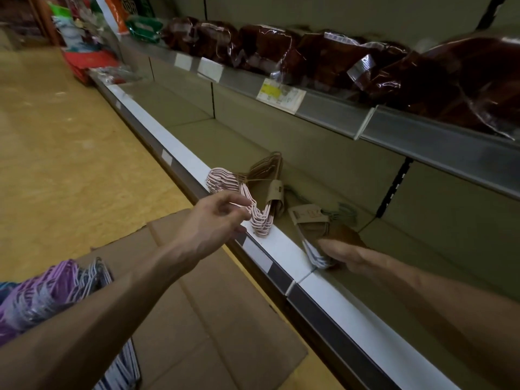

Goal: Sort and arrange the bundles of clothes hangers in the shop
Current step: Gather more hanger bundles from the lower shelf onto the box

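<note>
A pink hanger bundle point(225, 182) lies on the lower shelf point(197, 136) at its front lip, partly over a tan bundle point(267, 173) with a paper band. My left hand point(216, 220) hovers just left of the pink bundle, fingers loosely curled and holding nothing. A grey-white bundle point(312, 246) with a brown paper band lies to the right, with green hangers point(343, 211) behind it. My right hand point(346, 254) grips the near end of the grey-white bundle; its fingers are hidden under it.
Purple and grey hanger bundles point(47, 294) lie in a cardboard box point(219, 319) on the floor by my left arm. The upper shelf point(422, 130) carries dark red plastic-wrapped packs point(351, 60). Coloured goods point(84, 46) stand at the aisle's far end.
</note>
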Available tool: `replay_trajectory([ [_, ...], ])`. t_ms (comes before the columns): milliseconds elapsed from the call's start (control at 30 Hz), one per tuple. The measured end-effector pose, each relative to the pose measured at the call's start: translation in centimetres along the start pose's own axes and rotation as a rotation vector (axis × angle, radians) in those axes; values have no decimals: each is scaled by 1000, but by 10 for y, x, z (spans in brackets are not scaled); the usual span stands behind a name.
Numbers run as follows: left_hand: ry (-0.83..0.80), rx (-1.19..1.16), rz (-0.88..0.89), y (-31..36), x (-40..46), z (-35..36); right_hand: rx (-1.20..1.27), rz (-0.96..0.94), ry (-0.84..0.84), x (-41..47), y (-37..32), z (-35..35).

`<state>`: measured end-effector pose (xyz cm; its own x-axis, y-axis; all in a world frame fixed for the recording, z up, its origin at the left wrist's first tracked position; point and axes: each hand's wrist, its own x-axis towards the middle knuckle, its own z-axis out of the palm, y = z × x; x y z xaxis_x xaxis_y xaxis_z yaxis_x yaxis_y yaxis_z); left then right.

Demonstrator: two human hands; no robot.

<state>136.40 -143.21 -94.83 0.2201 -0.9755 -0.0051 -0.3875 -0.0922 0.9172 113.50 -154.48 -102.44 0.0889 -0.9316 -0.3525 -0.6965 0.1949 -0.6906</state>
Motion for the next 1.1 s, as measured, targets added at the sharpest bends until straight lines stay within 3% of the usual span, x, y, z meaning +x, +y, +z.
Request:
replay_trajectory([
  [100,8,21,-6,-2,-2,-6,424,168,-23,-3,-2,-11],
  [233,18,20,-16,-1,-3,-11,481,262,86,2,-1,-24],
  [500,-6,61,-14,0,-3,-18,536,109,118,-8,6,-19],
  [633,16,45,-27,3,-3,-28,557,-69,112,-19,-1,-18],
  [767,45,-15,-89,4,-4,-40,478,-187,-78,-29,-13,-9],
  [967,215,-310,-236,-1,-6,-65,453,-374,-412,-58,-39,25],
  [1100,380,-467,-202,-3,-6,-77,431,-431,-480,-73,-52,45],
])
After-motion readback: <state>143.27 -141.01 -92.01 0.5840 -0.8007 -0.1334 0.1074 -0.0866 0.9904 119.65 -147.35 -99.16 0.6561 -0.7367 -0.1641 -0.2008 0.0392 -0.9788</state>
